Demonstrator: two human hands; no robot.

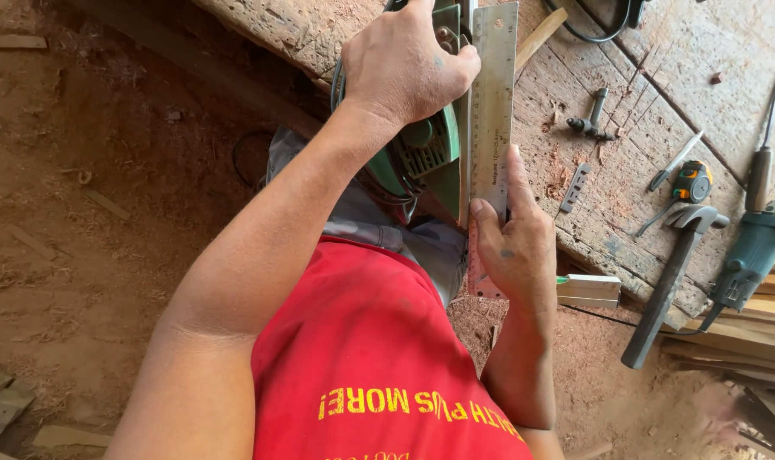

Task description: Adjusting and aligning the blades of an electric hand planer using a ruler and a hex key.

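My left hand (404,64) is closed over the top handle of a green power saw (426,158) that sits at the near edge of a worn wooden workbench (626,196). A long steel ruler (493,94) lies along the saw's right side and points away from me. My right hand (515,247) pinches the ruler's near end, thumb on top, and holds it against the saw's base. Under the hands are my red shirt and grey trousers. The saw's blade is hidden.
On the bench to the right lie a hammer (673,273), a yellow tape measure (692,181), a green power tool (755,251), a long-shafted hand tool (762,162), a chuck key (593,119) and a black cable (592,30). Wood offcuts (587,290) sit near the edge. The dirt floor (89,213) carries sawdust and scraps.
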